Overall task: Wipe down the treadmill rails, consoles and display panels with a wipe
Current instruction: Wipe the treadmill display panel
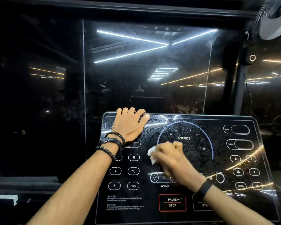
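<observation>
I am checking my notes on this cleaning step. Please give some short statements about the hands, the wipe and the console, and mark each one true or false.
1. The right hand holds a white wipe on the console. True.
2. The left hand holds a spray bottle. False: its fingers curl over the console's top edge.
3. The wipe is near the DISTANCE dial. True.
4. The wipe covers the red PAUSE/STOP button. False: the button is uncovered, below the hand.
5. Both wrists are bare. False: both wear dark bands.
</observation>
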Available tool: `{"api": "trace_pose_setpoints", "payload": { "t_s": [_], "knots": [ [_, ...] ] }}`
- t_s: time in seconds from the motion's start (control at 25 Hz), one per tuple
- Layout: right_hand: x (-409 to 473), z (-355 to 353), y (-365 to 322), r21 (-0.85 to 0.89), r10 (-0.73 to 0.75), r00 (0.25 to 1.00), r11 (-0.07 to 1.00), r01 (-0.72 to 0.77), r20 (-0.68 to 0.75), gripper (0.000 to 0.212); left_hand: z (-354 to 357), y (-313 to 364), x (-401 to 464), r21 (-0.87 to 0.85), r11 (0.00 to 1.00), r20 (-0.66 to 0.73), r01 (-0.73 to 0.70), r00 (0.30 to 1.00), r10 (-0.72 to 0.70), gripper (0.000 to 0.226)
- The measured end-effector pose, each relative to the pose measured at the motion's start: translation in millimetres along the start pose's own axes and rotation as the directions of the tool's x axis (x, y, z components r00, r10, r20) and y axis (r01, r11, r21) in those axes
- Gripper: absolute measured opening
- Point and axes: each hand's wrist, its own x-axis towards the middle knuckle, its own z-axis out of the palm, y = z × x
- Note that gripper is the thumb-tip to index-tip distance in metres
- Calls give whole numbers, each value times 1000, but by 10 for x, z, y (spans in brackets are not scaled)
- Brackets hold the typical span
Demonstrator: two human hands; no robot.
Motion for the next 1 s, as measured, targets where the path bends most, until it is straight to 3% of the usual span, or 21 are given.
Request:
{"api": "trace_pose_setpoints", "payload": {
  "t_s": [0.08, 0.12, 0.16, 0.24, 0.28, 0.32, 0.4, 0.44, 0.48, 0.52, 0.56, 0.64, 0.68, 0.72, 0.8, 0.84, 0.88, 0.92, 0.96, 1.0],
  "knots": [
    [135, -105, 201, 35, 242, 948, 970, -240, -207, 22, -1, 4, 10, -13, 1000, 2, 10, 1000, -10, 83],
    [149, -111, 179, 63, 307, 925, 952, -301, -225, 21, 5, 8, 16, -16, 1000, 4, 16, 1000, -16, 83],
    [111, -70, 94, 71, 289, 941, 957, -280, -179, 23, 12, 11, 21, -17, 1000, 8, 24, 1000, -24, 81],
    [-144, 46, -94, 28, 3, 999, 1000, -2, -38, 31, 8, 35, 46, -22, 999, 38, 46, 998, -45, 74],
    [-202, -14, -35, 5, -105, 994, 994, 105, 18, 31, 2, 52, 69, -24, 998, 56, 54, 997, -53, 68],
    [-183, -96, 104, -5, -117, 992, 993, 118, 48, 28, -8, 73, 94, -24, 998, 68, 57, 996, -55, 63],
    [-32, -210, 409, -16, 120, 983, 992, -123, -139, 22, -29, 108, 129, -20, 999, 78, 49, 996, -47, 58],
    [32, -234, 421, 30, 261, 940, 965, -261, -218, 19, -25, 116, 133, -19, 999, 79, 47, 996, -45, 58],
    [41, -217, 360, 57, 317, 919, 948, -313, -233, 17, -12, 120, 131, -16, 999, 74, 42, 996, -41, 58],
    [-13, -131, 227, 62, 267, 947, 964, -260, -177, 18, 5, 115, 123, -9, 999, 67, 37, 997, -36, 57],
    [-138, -34, 67, 47, 110, 989, 993, -105, -95, 21, 19, 107, 113, -1, 999, 60, 32, 998, -32, 57],
    [-251, -77, 68, -13, -168, 985, 986, 169, 34, 27, 32, 94, 104, 12, 1000, 43, 22, 999, -22, 56],
    [-194, -125, 218, -35, -154, 988, 987, 155, 27, 29, 37, 94, 104, 22, 1000, 35, 16, 999, -17, 55],
    [-94, -162, 399, -46, -32, 998, 999, 29, -61, 29, 36, 93, 104, 34, 999, 30, 9, 999, -10, 56],
    [145, -228, 477, 65, 314, 916, 949, -307, -250, 22, 41, 92, 98, 45, 999, 35, 3, 999, -5, 56],
    [188, -185, 406, 85, 352, 901, 936, -342, -251, 20, 49, 92, 88, 46, 999, 35, 3, 999, -5, 56],
    [164, -76, 272, 75, 269, 945, 963, -260, -185, 19, 57, 89, 81, 49, 999, 30, 3, 1000, -4, 56],
    [80, 16, 142, 28, 79, 991, 997, -77, -107, 19, 65, 84, 76, 54, 999, 24, 3, 1000, -5, 56],
    [39, 6, 124, -3, -86, 996, 996, 86, -28, 20, 68, 81, 72, 60, 998, 18, 5, 1000, -6, 56],
    [85, -69, 210, -20, -150, 989, 988, 150, -6, 21, 71, 84, 71, 65, 998, 15, 5, 1000, -6, 57]
  ]
}}
